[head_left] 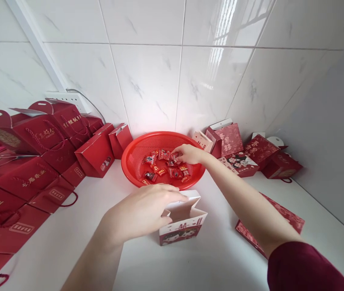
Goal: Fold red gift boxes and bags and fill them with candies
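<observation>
An opened paper gift bag, white at the top with a red printed picture on the front, stands upright on the white table. My left hand holds it by its left rim, thumb in front and fingers over the back. Behind the bag is a red plastic basket with small red wrapped candies lying in it. Over the basket's right rim reaches my right hand, its fingers bent together on a wrapped candy; the fingertips partly hide it.
Dark red gift boxes with cord handles are stacked along the left. Two red bags stand left of the basket. More boxes and bags are at the back right. A flat red box lies under my right forearm. A tiled wall closes the back.
</observation>
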`<action>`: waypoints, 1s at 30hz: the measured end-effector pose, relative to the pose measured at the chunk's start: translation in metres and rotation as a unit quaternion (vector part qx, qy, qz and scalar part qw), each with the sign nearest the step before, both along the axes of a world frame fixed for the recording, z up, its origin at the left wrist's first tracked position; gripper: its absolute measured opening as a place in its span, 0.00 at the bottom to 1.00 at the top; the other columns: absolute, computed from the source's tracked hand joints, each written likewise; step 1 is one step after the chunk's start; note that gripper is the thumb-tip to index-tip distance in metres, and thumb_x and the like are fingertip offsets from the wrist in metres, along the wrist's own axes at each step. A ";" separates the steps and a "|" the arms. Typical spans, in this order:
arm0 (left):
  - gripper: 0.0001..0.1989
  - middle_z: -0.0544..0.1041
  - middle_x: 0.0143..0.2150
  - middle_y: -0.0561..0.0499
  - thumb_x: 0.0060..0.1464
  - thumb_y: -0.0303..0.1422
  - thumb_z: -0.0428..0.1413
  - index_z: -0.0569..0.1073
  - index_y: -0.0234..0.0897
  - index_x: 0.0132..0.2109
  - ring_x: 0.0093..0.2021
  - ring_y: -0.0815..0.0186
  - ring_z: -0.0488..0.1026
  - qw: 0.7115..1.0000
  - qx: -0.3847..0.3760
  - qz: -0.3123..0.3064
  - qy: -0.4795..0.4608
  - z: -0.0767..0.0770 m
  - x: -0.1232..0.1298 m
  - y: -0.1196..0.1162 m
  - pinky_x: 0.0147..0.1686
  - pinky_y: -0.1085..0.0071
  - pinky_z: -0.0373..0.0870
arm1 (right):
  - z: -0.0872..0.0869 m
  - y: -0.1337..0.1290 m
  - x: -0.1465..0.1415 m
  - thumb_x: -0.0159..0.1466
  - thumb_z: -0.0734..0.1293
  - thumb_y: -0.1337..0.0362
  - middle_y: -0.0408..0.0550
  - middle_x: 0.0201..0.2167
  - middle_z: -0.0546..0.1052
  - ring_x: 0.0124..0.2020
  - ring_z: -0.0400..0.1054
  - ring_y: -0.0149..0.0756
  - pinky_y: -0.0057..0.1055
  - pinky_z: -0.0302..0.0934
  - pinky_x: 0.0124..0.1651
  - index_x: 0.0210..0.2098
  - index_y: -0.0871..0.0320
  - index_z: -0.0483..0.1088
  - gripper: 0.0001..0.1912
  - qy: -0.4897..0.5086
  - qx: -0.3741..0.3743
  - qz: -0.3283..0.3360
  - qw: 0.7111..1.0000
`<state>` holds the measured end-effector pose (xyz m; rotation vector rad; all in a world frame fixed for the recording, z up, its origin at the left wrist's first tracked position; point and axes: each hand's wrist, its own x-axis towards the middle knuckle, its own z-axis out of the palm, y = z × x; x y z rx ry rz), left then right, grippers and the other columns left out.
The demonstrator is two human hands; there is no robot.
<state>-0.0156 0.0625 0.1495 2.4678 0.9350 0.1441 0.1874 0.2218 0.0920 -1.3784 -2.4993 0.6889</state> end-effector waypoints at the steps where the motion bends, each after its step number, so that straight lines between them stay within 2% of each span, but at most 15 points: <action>1: 0.28 0.76 0.58 0.56 0.51 0.23 0.53 0.75 0.53 0.56 0.55 0.57 0.74 1.000 0.003 -0.001 0.005 0.000 0.000 0.001 0.51 0.65 0.69 | 0.003 -0.009 0.002 0.66 0.65 0.69 0.51 0.49 0.79 0.49 0.74 0.39 0.33 0.68 0.52 0.54 0.60 0.72 0.17 0.037 0.007 0.002 0.999; 4: 0.24 0.74 0.60 0.56 0.53 0.25 0.54 0.76 0.51 0.55 0.56 0.57 0.72 1.000 0.007 0.013 0.014 0.001 0.003 0.005 0.50 0.66 0.69 | 0.007 -0.045 0.007 0.71 0.58 0.65 0.52 0.53 0.77 0.49 0.74 0.33 0.32 0.70 0.51 0.63 0.59 0.61 0.21 0.186 -0.005 0.021 0.982; 7: 0.13 0.79 0.52 0.55 0.56 0.33 0.56 0.79 0.47 0.48 0.48 0.60 0.76 0.997 0.009 0.075 -0.018 0.004 0.006 0.008 0.43 0.68 0.69 | 0.010 -0.083 0.011 0.68 0.64 0.63 0.52 0.49 0.78 0.45 0.76 0.34 0.36 0.71 0.51 0.60 0.59 0.64 0.21 0.428 -0.087 0.046 0.898; 8: 0.10 0.80 0.47 0.55 0.58 0.36 0.56 0.80 0.46 0.45 0.44 0.62 0.76 0.994 0.008 0.108 -0.035 0.005 0.007 0.009 0.40 0.69 0.69 | 0.011 -0.095 0.011 0.67 0.66 0.63 0.51 0.47 0.79 0.44 0.76 0.34 0.37 0.71 0.51 0.59 0.58 0.65 0.21 0.470 -0.098 0.045 0.876; 10: 0.12 0.80 0.36 0.55 0.61 0.42 0.53 0.79 0.43 0.38 0.34 0.65 0.75 0.982 0.011 0.175 -0.072 0.006 0.010 0.010 0.32 0.70 0.67 | 0.014 -0.115 0.010 0.66 0.68 0.63 0.50 0.45 0.79 0.44 0.75 0.35 0.37 0.72 0.50 0.56 0.56 0.65 0.20 0.509 -0.084 0.032 0.856; 11: 0.15 0.79 0.32 0.55 0.62 0.44 0.53 0.78 0.41 0.35 0.31 0.66 0.73 0.975 0.015 0.200 -0.091 0.007 0.012 0.010 0.30 0.70 0.65 | 0.015 -0.123 0.009 0.66 0.68 0.63 0.49 0.44 0.79 0.44 0.76 0.35 0.37 0.72 0.49 0.54 0.56 0.66 0.18 0.519 -0.057 0.017 0.853; 13: 0.18 0.77 0.29 0.55 0.61 0.47 0.53 0.77 0.40 0.32 0.29 0.67 0.71 0.965 0.019 0.223 -0.137 0.006 0.016 0.010 0.29 0.71 0.65 | 0.015 -0.134 0.005 0.66 0.68 0.63 0.49 0.43 0.79 0.45 0.76 0.36 0.37 0.73 0.48 0.48 0.55 0.67 0.12 0.506 0.044 -0.026 0.861; 15: 0.19 0.77 0.30 0.53 0.61 0.49 0.53 0.77 0.39 0.33 0.31 0.66 0.72 0.956 -0.001 0.222 -0.191 0.004 0.019 0.011 0.31 0.71 0.67 | 0.012 -0.139 0.003 0.67 0.67 0.66 0.49 0.45 0.79 0.48 0.75 0.38 0.39 0.72 0.50 0.43 0.54 0.68 0.06 0.438 0.195 -0.052 0.876; 17: 0.20 0.79 0.33 0.51 0.61 0.49 0.53 0.77 0.38 0.34 0.34 0.64 0.74 0.944 -0.037 0.221 -0.241 0.000 0.020 0.013 0.34 0.70 0.70 | 0.007 -0.139 0.001 0.68 0.64 0.70 0.51 0.48 0.78 0.52 0.73 0.39 0.40 0.70 0.53 0.42 0.54 0.70 0.06 0.351 0.333 -0.038 0.874; 19: 0.20 0.79 0.34 0.50 0.61 0.49 0.54 0.77 0.37 0.35 0.37 0.63 0.76 0.932 -0.062 0.226 -0.275 -0.003 0.020 0.015 0.37 0.69 0.72 | 0.002 -0.137 0.001 0.68 0.61 0.73 0.52 0.51 0.77 0.53 0.72 0.39 0.40 0.69 0.54 0.45 0.53 0.70 0.11 0.302 0.410 -0.009 0.861; 21: 0.18 0.80 0.33 0.50 0.62 0.47 0.54 0.77 0.37 0.35 0.37 0.63 0.77 0.927 -0.074 0.228 -0.288 -0.004 0.019 0.018 0.39 0.69 0.73 | 0.001 -0.137 0.002 0.68 0.61 0.74 0.52 0.52 0.76 0.53 0.72 0.38 0.40 0.70 0.53 0.46 0.53 0.70 0.13 0.295 0.431 0.004 0.853; 23: 0.17 0.79 0.33 0.50 0.63 0.45 0.53 0.76 0.37 0.35 0.36 0.64 0.77 0.931 -0.076 0.222 -0.280 -0.003 0.016 0.020 0.38 0.70 0.73 | 0.004 -0.138 0.004 0.68 0.60 0.75 0.52 0.51 0.76 0.54 0.71 0.38 0.40 0.69 0.55 0.47 0.52 0.70 0.14 0.309 0.413 0.015 0.857; 25: 0.17 0.79 0.33 0.50 0.64 0.44 0.53 0.76 0.36 0.34 0.37 0.64 0.76 0.940 -0.064 0.210 -0.260 -0.001 0.013 0.022 0.38 0.70 0.72 | 0.008 -0.141 0.005 0.68 0.60 0.74 0.51 0.53 0.75 0.56 0.69 0.39 0.41 0.67 0.57 0.49 0.53 0.70 0.14 0.346 0.365 0.002 0.865; 28: 0.18 0.78 0.34 0.51 0.64 0.44 0.51 0.75 0.36 0.34 0.37 0.64 0.75 0.955 -0.040 0.191 -0.222 0.003 0.009 0.021 0.38 0.70 0.70 | 0.012 -0.142 0.007 0.69 0.62 0.67 0.51 0.54 0.75 0.55 0.70 0.39 0.40 0.67 0.56 0.54 0.53 0.70 0.14 0.434 0.215 -0.071 0.872; 30: 0.18 0.77 0.33 0.52 0.65 0.44 0.51 0.74 0.37 0.33 0.36 0.65 0.74 0.963 -0.034 0.181 -0.199 0.005 0.007 0.020 0.37 0.70 0.68 | 0.013 -0.141 0.008 0.69 0.65 0.59 0.49 0.46 0.79 0.47 0.74 0.37 0.35 0.70 0.49 0.50 0.55 0.73 0.13 0.482 0.092 -0.093 0.867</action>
